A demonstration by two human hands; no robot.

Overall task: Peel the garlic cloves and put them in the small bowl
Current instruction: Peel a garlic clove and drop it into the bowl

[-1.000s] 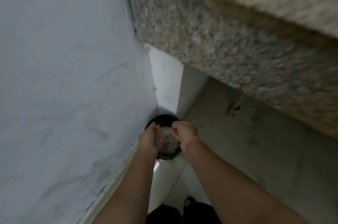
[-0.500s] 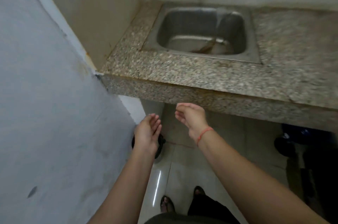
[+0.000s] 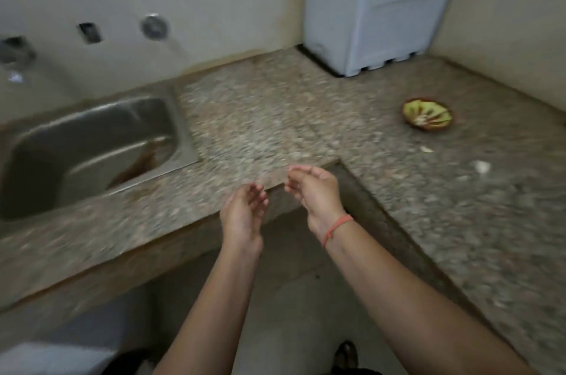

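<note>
Since the whole shot is smeared with motion blur, details are rough. Left hand (image 3: 243,215) and right hand (image 3: 315,194) hover apart in front of the granite counter's (image 3: 260,117) inner corner. Both have loose, relaxed fingers, and as far as I can see neither holds anything. The small bowl (image 3: 428,114) sits on the counter well off to the right, far from both hands. It has pale bits inside, too blurry to say if they're cloves. Two whitish scraps (image 3: 481,166) lie near it; peel or garlic, can't tell. The sink (image 3: 92,145) is cut off at the left edge. A white box (image 3: 376,13) sits in the back corner.
</note>
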